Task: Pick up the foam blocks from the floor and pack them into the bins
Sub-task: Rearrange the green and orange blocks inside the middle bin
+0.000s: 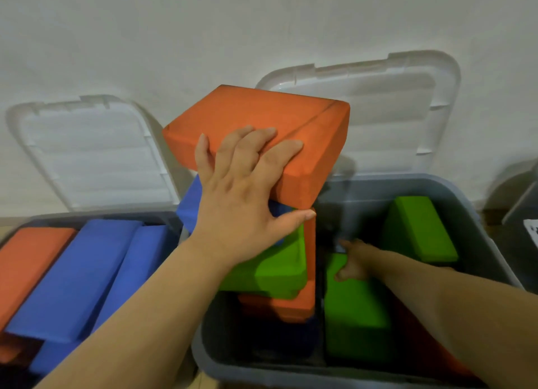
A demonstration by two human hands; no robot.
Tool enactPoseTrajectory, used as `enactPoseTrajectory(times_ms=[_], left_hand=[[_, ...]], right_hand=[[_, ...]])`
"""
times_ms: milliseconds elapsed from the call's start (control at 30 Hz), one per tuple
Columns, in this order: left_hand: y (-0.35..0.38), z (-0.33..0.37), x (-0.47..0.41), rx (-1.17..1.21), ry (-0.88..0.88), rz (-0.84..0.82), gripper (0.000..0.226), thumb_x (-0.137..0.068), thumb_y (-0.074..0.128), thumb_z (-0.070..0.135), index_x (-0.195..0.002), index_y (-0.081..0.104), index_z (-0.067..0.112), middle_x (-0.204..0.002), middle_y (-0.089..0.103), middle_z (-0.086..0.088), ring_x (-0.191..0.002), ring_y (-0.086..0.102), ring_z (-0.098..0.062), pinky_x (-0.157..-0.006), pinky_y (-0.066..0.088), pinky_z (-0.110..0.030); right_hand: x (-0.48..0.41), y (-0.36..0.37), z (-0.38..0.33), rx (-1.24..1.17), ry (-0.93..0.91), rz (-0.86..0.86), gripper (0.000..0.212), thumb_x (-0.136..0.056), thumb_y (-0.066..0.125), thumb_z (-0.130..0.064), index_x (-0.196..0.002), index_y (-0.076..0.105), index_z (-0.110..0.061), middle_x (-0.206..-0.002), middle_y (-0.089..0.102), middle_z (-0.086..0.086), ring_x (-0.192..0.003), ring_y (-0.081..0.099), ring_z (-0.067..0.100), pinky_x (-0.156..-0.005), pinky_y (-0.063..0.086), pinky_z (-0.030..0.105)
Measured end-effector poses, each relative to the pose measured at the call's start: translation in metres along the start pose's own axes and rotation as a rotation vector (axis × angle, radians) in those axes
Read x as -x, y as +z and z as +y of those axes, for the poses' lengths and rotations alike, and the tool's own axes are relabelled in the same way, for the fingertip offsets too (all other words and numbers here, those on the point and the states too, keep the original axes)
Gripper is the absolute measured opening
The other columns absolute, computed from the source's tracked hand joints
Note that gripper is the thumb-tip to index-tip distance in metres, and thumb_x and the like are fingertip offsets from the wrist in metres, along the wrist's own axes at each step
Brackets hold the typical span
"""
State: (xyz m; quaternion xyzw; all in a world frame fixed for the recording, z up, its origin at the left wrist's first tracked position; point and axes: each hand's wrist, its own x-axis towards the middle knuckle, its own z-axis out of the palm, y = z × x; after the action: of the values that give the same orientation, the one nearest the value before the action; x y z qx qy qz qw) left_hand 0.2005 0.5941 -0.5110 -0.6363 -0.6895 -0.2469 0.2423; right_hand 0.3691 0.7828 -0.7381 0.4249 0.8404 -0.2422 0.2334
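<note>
Spread fingers (263, 144) of the left hand (238, 196) lie atop an orange block (262, 109), thumb under its corner, at frame centre above the right bin (407, 179). The right hand (353, 262) grips a green block (355, 307) inside it. Packing looks well along — two bins, both part-filled, three green blocks visible.

Plain white wall (203, 24) across the back, soft grey shadows on it; pale wooden floor (207, 382) peeking through below.
</note>
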Motion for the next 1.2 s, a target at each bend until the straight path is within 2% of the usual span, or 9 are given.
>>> enactPoseTrajectory(times_ms=[300, 500, 700, 800, 900, 1000, 1067, 1133, 1200], left_hand=[[0.007, 0.002, -0.005, 0.003, -0.024, 0.021, 0.087, -0.066, 0.074, 0.074, -0.138, 0.047, 0.035, -0.143, 0.051, -0.003, -0.138, 0.044, -0.030, -0.115, 0.014, -0.069], [0.005, 0.001, -0.004, 0.014, -0.025, 0.025, 0.087, -0.066, 0.074, 0.074, -0.139, 0.047, 0.035, -0.143, 0.050, -0.003, -0.138, 0.043, -0.031, -0.114, 0.014, -0.069], [0.005, 0.003, -0.004, 0.013, -0.014, 0.019, 0.087, -0.068, 0.074, 0.073, -0.140, 0.051, 0.031, -0.144, 0.050, -0.004, -0.138, 0.043, -0.032, -0.115, 0.013, -0.069], [0.004, 0.003, -0.003, 0.010, -0.016, 0.016, 0.087, -0.068, 0.073, 0.073, -0.140, 0.052, 0.030, -0.144, 0.050, -0.004, -0.138, 0.042, -0.032, -0.115, 0.013, -0.069], [0.002, 0.003, -0.003, 0.010, -0.027, 0.017, 0.087, -0.068, 0.072, 0.073, -0.140, 0.053, 0.029, -0.144, 0.049, -0.004, -0.139, 0.042, -0.032, -0.117, 0.012, -0.068], [0.000, 0.006, -0.001, 0.011, -0.027, 0.013, 0.087, -0.068, 0.072, 0.073, -0.140, 0.053, 0.029, -0.145, 0.049, -0.004, -0.140, 0.040, -0.032, -0.118, 0.010, -0.067], [-0.001, 0.007, 0.000, 0.010, -0.026, 0.013, 0.087, -0.067, 0.072, 0.073, -0.141, 0.054, 0.029, -0.145, 0.049, -0.003, -0.140, 0.040, -0.032, -0.118, 0.010, -0.067], [-0.002, 0.009, 0.000, 0.010, -0.028, 0.009, 0.088, -0.067, 0.072, 0.072, -0.141, 0.053, 0.029, -0.145, 0.048, -0.003, -0.140, 0.040, -0.032, -0.118, 0.010, -0.067], [-0.002, 0.010, 0.000, 0.009, -0.024, 0.007, 0.088, -0.068, 0.072, 0.072, -0.141, 0.052, 0.029, -0.146, 0.048, -0.004, -0.140, 0.039, -0.032, -0.118, 0.009, -0.068]], right_hand=[[-0.025, 0.015, 0.013, -0.034, 0.048, -0.076, 0.127, -0.074, 0.087, -0.054, -0.163, 0.009, -0.008, -0.167, 0.025, 0.015, -0.149, 0.034, 0.027, -0.117, 0.030, 0.027], [-0.001, -0.026, 0.004, 0.070, -0.074, -0.071, 0.122, -0.068, 0.090, -0.053, -0.163, 0.018, -0.026, -0.158, 0.036, 0.018, -0.138, 0.048, 0.035, -0.110, 0.042, 0.036], [0.031, -0.058, 0.000, 0.064, -0.180, -0.196, 0.099, -0.086, 0.079, -0.045, -0.162, 0.015, -0.039, -0.159, 0.043, 0.004, -0.139, 0.049, 0.023, -0.108, 0.040, 0.028], [0.049, -0.062, 0.000, 0.032, -0.206, -0.211, 0.092, -0.090, 0.077, -0.033, -0.160, 0.019, -0.043, -0.142, 0.057, -0.004, -0.118, 0.058, 0.009, -0.093, 0.044, 0.020], [0.069, -0.073, -0.001, 0.003, -0.213, -0.180, 0.098, -0.087, 0.079, -0.026, -0.159, 0.017, -0.047, -0.134, 0.056, -0.009, -0.112, 0.062, 0.011, -0.089, 0.050, 0.022], [0.090, -0.092, 0.001, 0.058, -0.165, -0.105, 0.098, -0.090, 0.074, -0.031, -0.159, 0.008, -0.051, -0.120, 0.063, -0.001, -0.077, 0.061, 0.010, -0.059, 0.048, 0.015], [0.099, -0.100, 0.005, 0.074, -0.139, -0.046, 0.098, -0.092, 0.071, -0.034, -0.160, 0.002, -0.049, -0.120, 0.061, 0.006, -0.067, 0.050, 0.006, -0.055, 0.043, 0.017], [0.104, -0.104, 0.006, 0.096, -0.102, -0.008, 0.096, -0.093, 0.069, -0.041, -0.160, -0.001, -0.049, -0.119, 0.059, 0.010, -0.081, 0.058, 0.017, -0.071, 0.044, 0.027], [0.105, -0.106, 0.008, 0.072, -0.055, 0.059, 0.096, -0.093, 0.068, -0.049, -0.161, 0.001, -0.045, -0.135, 0.057, 0.014, -0.115, 0.059, 0.030, -0.088, 0.045, 0.030]])
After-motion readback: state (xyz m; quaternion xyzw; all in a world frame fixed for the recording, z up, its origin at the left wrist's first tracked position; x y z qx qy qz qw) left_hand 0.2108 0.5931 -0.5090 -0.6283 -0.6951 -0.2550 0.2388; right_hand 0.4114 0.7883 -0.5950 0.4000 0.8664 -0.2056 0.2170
